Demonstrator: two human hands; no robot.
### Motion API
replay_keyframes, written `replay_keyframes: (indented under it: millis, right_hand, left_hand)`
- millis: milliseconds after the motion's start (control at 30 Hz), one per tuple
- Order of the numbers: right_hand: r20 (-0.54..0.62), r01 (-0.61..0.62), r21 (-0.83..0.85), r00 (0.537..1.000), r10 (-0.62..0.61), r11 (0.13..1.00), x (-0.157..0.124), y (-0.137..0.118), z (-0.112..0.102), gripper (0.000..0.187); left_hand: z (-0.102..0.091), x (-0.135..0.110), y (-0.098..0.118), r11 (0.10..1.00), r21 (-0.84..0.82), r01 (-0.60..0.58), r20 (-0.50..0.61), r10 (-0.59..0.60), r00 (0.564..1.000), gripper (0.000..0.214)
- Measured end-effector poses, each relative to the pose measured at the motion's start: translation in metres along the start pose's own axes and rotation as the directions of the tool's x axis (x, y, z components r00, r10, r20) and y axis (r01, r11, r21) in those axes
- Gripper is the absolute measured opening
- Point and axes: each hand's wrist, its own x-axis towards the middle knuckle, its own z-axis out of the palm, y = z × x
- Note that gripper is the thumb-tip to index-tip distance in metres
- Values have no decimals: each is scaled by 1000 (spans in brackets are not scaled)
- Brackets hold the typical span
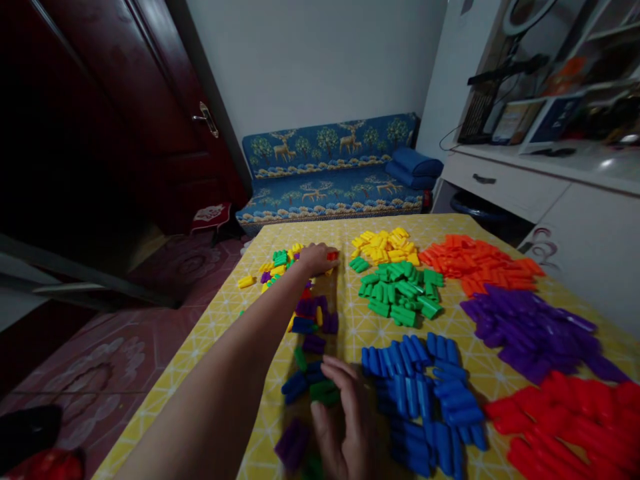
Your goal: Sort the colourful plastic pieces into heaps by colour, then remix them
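Observation:
My left hand reaches across to the far end of a mixed-colour pile of small plastic blocks. A red block shows at its fingertips; the fingers are bent down and partly hidden, so a grip cannot be made out. My right hand is low in the view, slightly blurred, with thumb and fingers apart. Just beyond its thumb lies a dark green block, with a blue block beside it. Loose purple blocks lie between the two hands.
Single-colour heaps spread over the right of the yellow tablecloth: yellow, green, orange, blue, purple and red. Beyond the table stands a blue patterned sofa; a white cabinet is at right.

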Motion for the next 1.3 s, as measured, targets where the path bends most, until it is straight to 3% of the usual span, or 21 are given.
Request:
replay_keyframes:
  millis: [167,267,367,467,533,567,633,700,833,933,1100,1300]
  right_hand:
    - [-5,0,32,1000,0,999,7,-3,-8,34]
    - [9,-22,68,1000,22,997,8,0,-9,38]
    - [8,-50,94,999,49,994,7,2,-8,39]
    - [3,-78,119,997,79,990,6,0,-10,38]
    - [-3,-81,134,997,82,988,6,-3,-12,37]
    - [2,-81,135,997,82,987,6,-4,-13,37]
    - [23,-67,124,998,65,990,6,-6,-16,38]
    - [39,-50,106,998,46,993,5,-7,-17,38]
    - [-11,-40,86,999,41,996,2,-4,-13,37]
    - [-30,-72,82,997,75,994,0,-3,-8,36]
    - [2,-82,67,997,82,994,1,-6,-9,37]
    - [95,-77,51,993,72,996,5,-7,-17,39]
  left_hand:
    - [-4,-61,3,998,-47,-33,-4,32,999,49]
    - [-8,-105,5,954,-271,-125,-80,107,991,44]
    - [-18,-145,8,805,-546,-231,-178,158,971,36]
    - [-31,-166,5,638,-745,-198,-119,164,979,35]
    - [-38,-161,-4,615,-775,-143,-82,126,989,39]
    - [-40,-153,-10,649,-751,-123,-94,79,992,40]
    - [-38,-128,-26,808,-585,-68,-186,-52,981,37]
    - [-30,-97,-44,935,-340,97,-199,-172,965,41]
    - [-6,-43,-69,938,-268,222,-123,-262,957,69]
    - [8,-22,-78,940,-248,234,-68,-258,964,70]
    - [11,-28,-76,956,-254,146,-23,-157,987,55]
    - [-7,-90,-48,955,-293,50,7,-51,999,42]
